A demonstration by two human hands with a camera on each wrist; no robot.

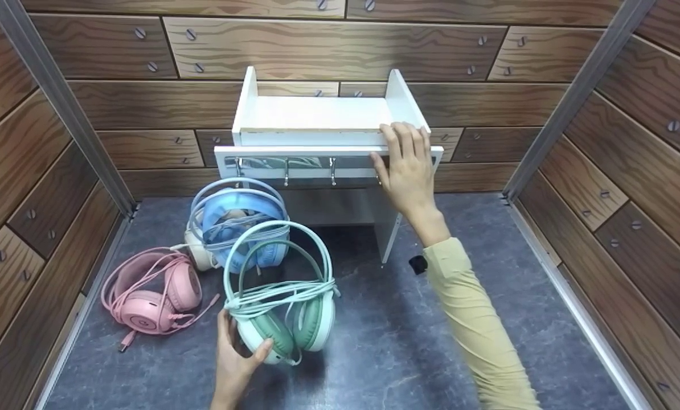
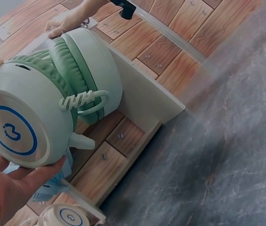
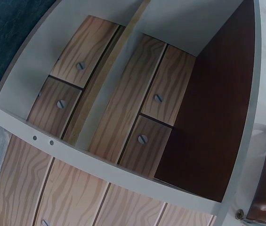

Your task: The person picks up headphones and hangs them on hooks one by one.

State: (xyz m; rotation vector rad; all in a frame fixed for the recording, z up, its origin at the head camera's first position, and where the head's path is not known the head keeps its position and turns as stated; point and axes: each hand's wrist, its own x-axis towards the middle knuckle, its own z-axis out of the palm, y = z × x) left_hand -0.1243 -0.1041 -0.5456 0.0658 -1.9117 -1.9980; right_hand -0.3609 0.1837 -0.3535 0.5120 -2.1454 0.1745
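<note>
Headphones (image 1: 234, 199) in blue before white shelf (image 1: 317, 114)

A pale yellow-green right sleeve (image 1: 482, 322), crosswise wrinkles; plain, close-fitting cuff (image 1: 447, 259); small black device (image 1: 418, 263) beside it.

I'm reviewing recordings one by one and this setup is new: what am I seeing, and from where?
No machine: a person's two bare hands do the work. The wide picture comes from a head camera; the others from cameras on the left and right wrists. The left hand holds mint-green headphones; the right hand rests on a white shelf unit with metal hooks. Pink headphones lie on the dark surface. Blue headphones are near the shelf's left end, with cream headphones partly hidden behind.
</note>
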